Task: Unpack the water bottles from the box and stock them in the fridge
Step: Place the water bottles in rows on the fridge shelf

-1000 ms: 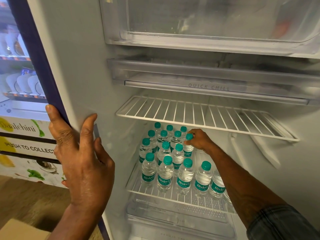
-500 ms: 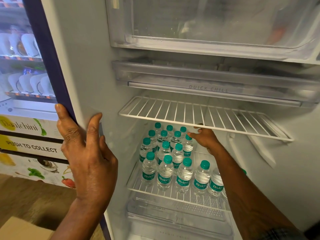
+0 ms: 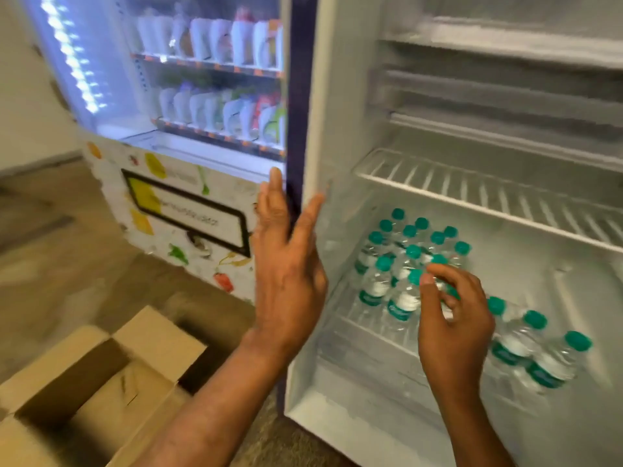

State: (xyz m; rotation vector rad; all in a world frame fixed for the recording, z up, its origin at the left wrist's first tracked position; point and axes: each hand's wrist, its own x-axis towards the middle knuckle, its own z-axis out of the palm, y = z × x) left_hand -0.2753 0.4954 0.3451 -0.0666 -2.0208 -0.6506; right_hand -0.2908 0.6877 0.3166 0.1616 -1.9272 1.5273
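Your L hand (image 3: pixel 286 264) is in the mid of the frame. It's flat & wide open, fingers straight & pointing up, and it holds nothing. Its fingertips (image 3: pixel 275 175) are up by the dark blue front edge of the big white fridge (image 3: pixel 337 96). The pic is blurry there, so I can't tell if they touch it.

Your R hand (image 3: pixel 451 325) is lower right of mid, in front of the open fridge. Its fingers are loosely curled w/ nothing in them.

The small clear plastic water bottles (image 3: pixel 377 281) w/ green caps & green labels stand upright in a tight bunch. They sit on the white wire shelf (image 3: pixel 347 318) low in the fridge, right of mid frame. Your R hand hides a few. More of them stand at the lower right, past that hand. A 2nd white wire rack (image 3: pixel 472 193) is above the bunch.

The brown cardboard box (image 3: pixel 158 335) is at the lower left, flaps open, on the brown floor (image 3: pixel 67 264). It's too dark to see what's inside.

A lit glass-front snack machine (image 3: pixel 202 96) fills the upper left, w/ rows of packs.
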